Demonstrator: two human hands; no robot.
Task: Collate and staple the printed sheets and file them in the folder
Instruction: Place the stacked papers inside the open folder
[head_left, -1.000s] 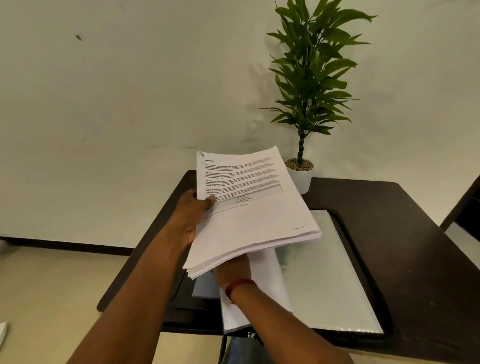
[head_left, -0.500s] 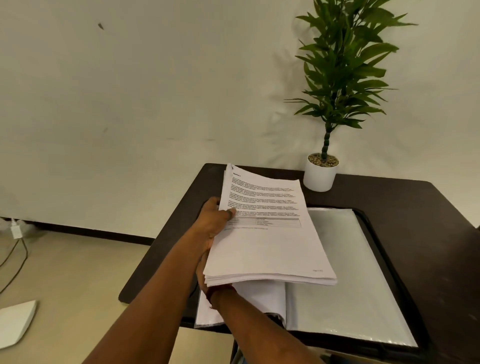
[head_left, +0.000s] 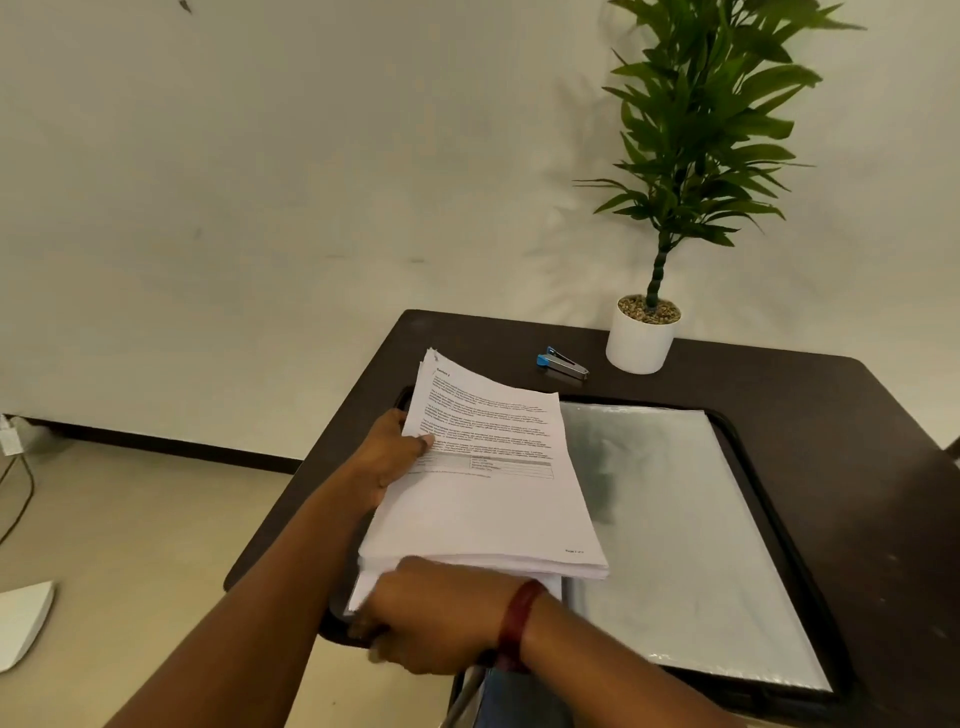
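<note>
Pale wall (head_left: 260, 182) across the upper half, beige floor (head_left: 130, 519) at lower left. Dark brown table (head_left: 805, 395) with rounded corners, set against the wall. Tall green leafy plant (head_left: 696, 130) in a white pot (head_left: 641, 345) at the table's far edge. Black folder (head_left: 764, 519) lying open on the table, a clear plastic sleeve (head_left: 675, 519) covering its right half. Thick stack of printed sheets (head_left: 493, 504) over the folder's left half, top page showing paragraphs of text and a small grid. Cannot tell whether resting on the folder or held just above it. 1 or 2 more white sheets showing beneath the stack's near edge. Left hand (head_left: 387, 457) gripping the stack's left edge, thumb on the top page, fingers hidden underneath. Right hand (head_left: 436, 618) at the stack's near-left corner, just below the paper, by the folder's near edge; fingers blurred, so cannot tell whether closed on anything. White flat object (head_left: 23, 618) on the floor at far left, partly cut off. Small stapler (head_left: 562, 362), silver with a blue end, lying on the table between the stack's far corner and the pot, apart from both. Dark red band (head_left: 517, 623) around the right wrist.
</note>
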